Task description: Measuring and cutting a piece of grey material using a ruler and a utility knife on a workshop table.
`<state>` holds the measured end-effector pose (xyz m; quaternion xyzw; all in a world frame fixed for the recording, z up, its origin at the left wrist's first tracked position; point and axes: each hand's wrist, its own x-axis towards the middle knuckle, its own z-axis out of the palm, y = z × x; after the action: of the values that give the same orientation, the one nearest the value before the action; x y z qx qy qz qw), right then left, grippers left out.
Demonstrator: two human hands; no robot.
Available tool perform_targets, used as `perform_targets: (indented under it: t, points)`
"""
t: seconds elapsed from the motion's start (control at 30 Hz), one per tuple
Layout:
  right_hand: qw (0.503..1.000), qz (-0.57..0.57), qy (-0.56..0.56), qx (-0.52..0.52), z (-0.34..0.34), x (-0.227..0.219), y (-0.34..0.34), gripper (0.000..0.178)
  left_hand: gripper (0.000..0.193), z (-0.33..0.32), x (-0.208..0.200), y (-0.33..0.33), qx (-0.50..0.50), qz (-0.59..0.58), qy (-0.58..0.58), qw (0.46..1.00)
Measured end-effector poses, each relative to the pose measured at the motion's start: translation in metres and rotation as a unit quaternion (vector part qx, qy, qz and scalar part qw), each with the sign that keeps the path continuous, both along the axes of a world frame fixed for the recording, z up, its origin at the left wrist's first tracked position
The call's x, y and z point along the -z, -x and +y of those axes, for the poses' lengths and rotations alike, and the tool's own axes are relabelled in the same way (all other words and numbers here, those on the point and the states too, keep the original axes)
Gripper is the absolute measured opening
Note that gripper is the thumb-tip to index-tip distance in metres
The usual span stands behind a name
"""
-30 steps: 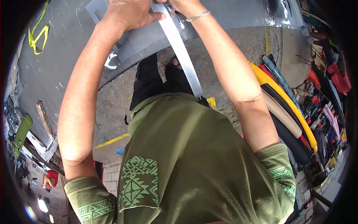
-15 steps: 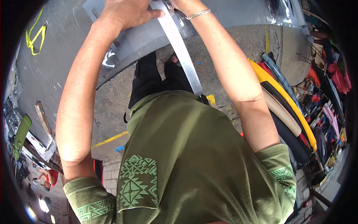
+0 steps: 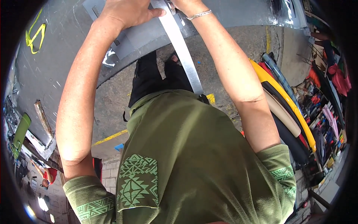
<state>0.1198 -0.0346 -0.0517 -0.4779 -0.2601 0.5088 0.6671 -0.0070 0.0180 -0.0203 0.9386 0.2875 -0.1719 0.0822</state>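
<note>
The top edge cuts off the right hand [image 3: 186, 4], hiding its grip on the metal strip [image 3: 182, 52].

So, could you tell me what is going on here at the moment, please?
A person in an olive green short-sleeved shirt stands at a large grey sheet-metal panel, with both arms stretched forward. The left hand presses flat on the panel beside a long, flat silver metal strip. That strip runs from the hands back toward the person's body. The right hand, with a silver chain bracelet at the wrist, is at the strip's far end, but the picture's edge cuts off its fingers.
</note>
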Motion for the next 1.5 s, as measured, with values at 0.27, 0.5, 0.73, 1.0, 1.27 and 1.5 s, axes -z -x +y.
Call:
perform_targets:
  t: [0.27, 0.5, 0.73, 1.0, 1.27, 1.5]
  points:
    - [0.933, -0.241, 0.268, 0.027, 0.005, -0.057, 0.02, 0.044, 0.108, -0.008, -0.022, -0.006, -0.039, 0.084, 0.031, 0.995]
    - [0.656, -0.749, -0.045, 0.088, 0.008, 0.013, -0.013, 0.038, 0.107, -0.007, -0.019, -0.015, -0.014, 0.068, 0.021, 0.997]
    - [0.893, -0.445, 0.031, 0.06, 0.02, 0.017, -0.006, 0.03, 0.107, 0.0, 0.019, 0.01, -0.001, -0.084, -0.004, 0.996]
    - [0.633, -0.759, -0.069, 0.136, 0.026, 0.01, -0.02, 0.037, 0.111, -0.006, -0.028, -0.016, -0.027, 0.048, 0.043, 0.998]
    - [0.973, -0.226, -0.01, 0.038, -0.038, -0.075, -0.029, 0.049, 0.098, 0.014, 0.028, 0.032, 0.099, -0.364, 0.158, 0.913]
    - [0.932, -0.278, 0.152, 0.176, -0.197, -0.12, -0.066, 0.028, 0.119, 0.005, 0.012, -0.004, -0.019, 0.025, 0.001, 1.0]
